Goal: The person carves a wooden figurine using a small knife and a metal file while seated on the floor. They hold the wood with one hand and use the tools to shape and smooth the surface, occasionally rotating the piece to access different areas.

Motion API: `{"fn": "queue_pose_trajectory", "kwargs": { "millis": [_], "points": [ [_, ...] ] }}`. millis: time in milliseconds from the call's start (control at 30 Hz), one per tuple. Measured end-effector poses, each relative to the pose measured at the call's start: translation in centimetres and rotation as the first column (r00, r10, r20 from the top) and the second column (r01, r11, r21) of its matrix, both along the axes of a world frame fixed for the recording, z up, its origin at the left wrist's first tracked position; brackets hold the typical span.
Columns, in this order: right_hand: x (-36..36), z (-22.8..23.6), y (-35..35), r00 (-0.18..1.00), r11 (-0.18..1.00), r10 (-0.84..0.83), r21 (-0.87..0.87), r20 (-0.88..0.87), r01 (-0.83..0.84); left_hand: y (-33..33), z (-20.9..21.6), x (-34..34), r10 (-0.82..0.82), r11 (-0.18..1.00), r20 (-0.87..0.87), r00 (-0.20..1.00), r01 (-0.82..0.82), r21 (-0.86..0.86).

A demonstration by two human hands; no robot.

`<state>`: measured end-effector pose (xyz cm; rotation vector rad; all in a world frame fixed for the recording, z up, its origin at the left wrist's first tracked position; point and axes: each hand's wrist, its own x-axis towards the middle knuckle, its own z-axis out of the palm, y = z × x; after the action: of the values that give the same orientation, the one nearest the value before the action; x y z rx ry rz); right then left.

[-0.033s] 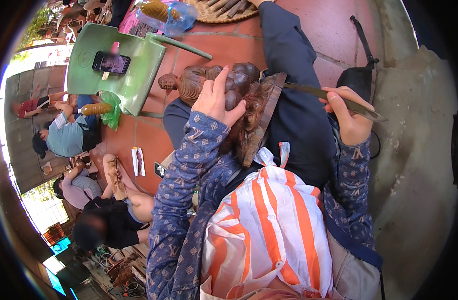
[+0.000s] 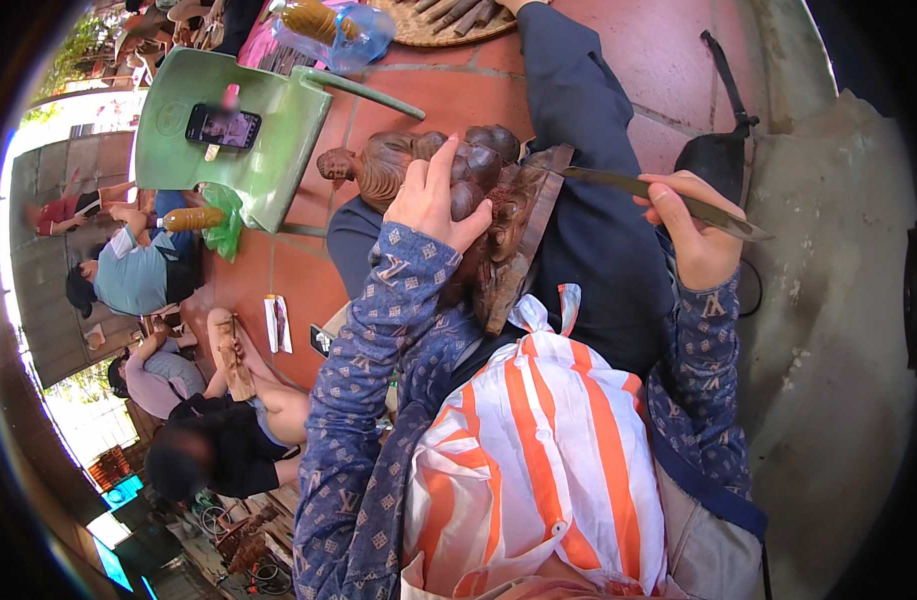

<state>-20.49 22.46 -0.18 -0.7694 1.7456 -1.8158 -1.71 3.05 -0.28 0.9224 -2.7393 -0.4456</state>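
Across my lap lies a dark brown carved wooden statue point(image 2: 490, 148), on its side, its head toward the left and its flat base toward the right. My left hand point(image 2: 430, 208) grips its rounded middle, fingers and thumb spread over the carving; part of the surface is hidden beneath them. In my right hand point(image 2: 700, 235), closed fingers pinch a long, thin metal knife point(image 2: 610, 180). The knife's narrow tip points left and meets, or nearly meets, the upper edge of the base. Its broader end sticks out behind my hand.
A green plastic chair point(image 2: 268, 150) holding a phone point(image 2: 223, 127) stands left. Beyond is a woven tray point(image 2: 458, 38) of tools beside a bagged bottle. A grey wall point(image 2: 838, 330) rises at right. Another person point(image 2: 218, 440) sits lower left, holding a pale wooden carving point(image 2: 233, 365).
My right hand and the knife have shifted very slightly left, bringing the tip closer to the statue's base. My left hand and the statue look unmoved.
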Motion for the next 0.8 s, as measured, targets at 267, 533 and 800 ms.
{"fn": "queue_pose_trajectory", "kwargs": {
  "millis": [267,533,800],
  "points": [
    [-0.3,0.0,-2.9,0.884,0.963,0.202,-0.08,-0.421,-0.258,-1.9,1.8,1.7,-0.235,0.942,-0.032,0.971,0.236,0.237],
    [2.1,-1.4,-6.2,0.76,0.874,0.305,-0.148,-0.575,-0.463,-3.5,1.7,1.9,-0.382,0.907,0.027,0.924,0.368,0.206],
    [1.1,-1.9,-7.1,0.816,0.897,0.314,-0.129,-0.485,-0.422,0.2,0.7,0.1,-0.055,0.994,-0.089,0.995,0.063,0.084]
  ]
}}
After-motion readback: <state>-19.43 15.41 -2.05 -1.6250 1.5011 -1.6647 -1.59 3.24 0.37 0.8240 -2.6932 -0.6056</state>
